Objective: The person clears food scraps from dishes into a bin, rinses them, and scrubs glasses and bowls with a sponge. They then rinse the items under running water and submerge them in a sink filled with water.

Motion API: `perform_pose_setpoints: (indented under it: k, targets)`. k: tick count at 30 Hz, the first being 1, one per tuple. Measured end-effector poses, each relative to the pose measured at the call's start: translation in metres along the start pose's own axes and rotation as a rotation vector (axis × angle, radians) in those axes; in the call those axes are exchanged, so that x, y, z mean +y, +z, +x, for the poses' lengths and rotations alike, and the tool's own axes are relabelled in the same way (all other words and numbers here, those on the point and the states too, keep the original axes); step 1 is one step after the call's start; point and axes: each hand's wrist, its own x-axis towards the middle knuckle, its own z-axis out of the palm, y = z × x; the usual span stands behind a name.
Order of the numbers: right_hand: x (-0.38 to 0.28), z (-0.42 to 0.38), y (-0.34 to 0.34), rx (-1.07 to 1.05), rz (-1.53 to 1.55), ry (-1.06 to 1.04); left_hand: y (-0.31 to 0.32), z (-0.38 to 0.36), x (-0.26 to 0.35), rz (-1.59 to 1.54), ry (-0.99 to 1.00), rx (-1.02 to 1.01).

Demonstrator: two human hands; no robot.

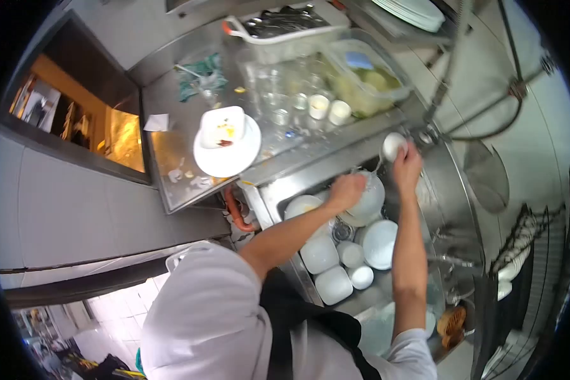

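With the left hand [347, 190] gripping a bowl [365, 201] over the sink [272, 196] and the right hand [406, 166] closed on a cup [391, 145] just beyond, hold both firmly above the stacked dishes [326, 269].

2 hands [347, 190], approx. 7 white dishes [319, 254] in sink [269, 196]

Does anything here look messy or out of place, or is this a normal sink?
Mostly normal washing up. The left hand holds a bowl in the sink; the right hand lifts a small cup. Only the steel counter looks untidy: food scraps and crumpled paper around a dirty plate.
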Motion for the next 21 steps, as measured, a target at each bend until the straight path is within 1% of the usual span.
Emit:
perform_pose_setpoints:
  k: [1, 2, 3, 4, 5, 6, 7, 8, 9, 10, 11, 12, 13, 14, 15, 16, 17, 18, 19, 20, 21]
  targets:
    - [-0.01, 0.044, 0.017, 0.006, 0.069, 0.012, -0.048, 0.001, -0.011, -0.158, 0.0, 0.199]
    - [-0.043, 0.085, 0.019, -0.017, 0.198, 0.078, -0.1, 0.007, -0.024, -0.061, 0.11, 0.403]
    - [-0.024, 0.128, 0.052, 0.09, 0.097, -0.018, -0.154, 0.008, -0.045, 0.076, 0.264, 0.626]
    - [-0.046, 0.161, 0.058, -0.03, 0.116, 0.226, -0.206, 0.008, -0.066, 0.191, 0.184, 0.763]
    - [-0.022, 0.196, 0.091, 0.007, -0.013, 0.12, -0.255, 0.006, -0.091, 0.344, 0.099, 0.907]
    - [0.01, 0.226, 0.123, 0.045, -0.142, 0.016, -0.303, -0.005, -0.099, 0.527, -0.058, 0.947]
    - [0.016, 0.24, 0.143, -0.003, -0.231, 0.047, -0.337, -0.012, -0.112, 0.61, -0.255, 0.943]
    - [0.018, 0.25, 0.16, -0.051, -0.322, 0.078, -0.36, -0.02, -0.133, 0.7, -0.35, 0.907]
    - [0.013, 0.258, 0.176, -0.097, -0.415, 0.107, -0.377, -0.021, -0.152, 0.601, -0.441, 0.747]
    - [-0.065, 0.245, 0.163, -0.149, -0.359, 0.298, -0.39, -0.022, -0.171, 0.501, -0.527, 0.582]
    - [-0.099, 0.236, 0.178, -0.117, -0.269, 0.168, -0.396, -0.022, -0.189, 0.398, -0.611, 0.41]
    - [-0.126, 0.225, 0.193, -0.088, -0.184, 0.039, -0.393, -0.02, -0.209, 0.392, -0.52, 0.41]
    - [-0.161, 0.196, 0.213, 0.046, 0.078, -0.234, -0.394, -0.019, -0.211, 0.256, -0.516, 0.401]
    - [-0.209, 0.165, 0.221, -0.336, 0.265, -0.117, -0.393, -0.018, -0.207, 0.122, -0.51, 0.393]
    - [-0.248, 0.12, 0.234, -0.474, 0.292, -0.293, -0.392, -0.019, -0.201, -0.011, -0.502, 0.387]
    - [-0.279, 0.082, 0.236, -0.759, 0.347, -0.533, -0.392, -0.019, -0.196, -0.074, -0.507, 0.393]
    - [-0.285, 0.043, 0.27, -0.82, 0.363, -0.759, -0.394, -0.02, -0.189, -0.135, -0.506, 0.402]
    - [-0.301, 0.014, 0.28, -1.069, 0.429, -0.789, -0.398, -0.022, -0.183, -0.196, -0.506, 0.413]
    - [-0.311, -0.001, 0.27, -0.747, 0.271, -1.13, -0.407, -0.026, -0.176, -0.229, -0.542, 0.394]
    - [-0.316, -0.007, 0.277, -0.697, 0.386, -1.138, -0.42, -0.031, -0.169, -0.259, -0.577, 0.379]
    - [-0.321, -0.002, 0.276, -0.707, 0.409, -1.15, -0.429, -0.035, -0.165, -0.292, -0.61, 0.366]
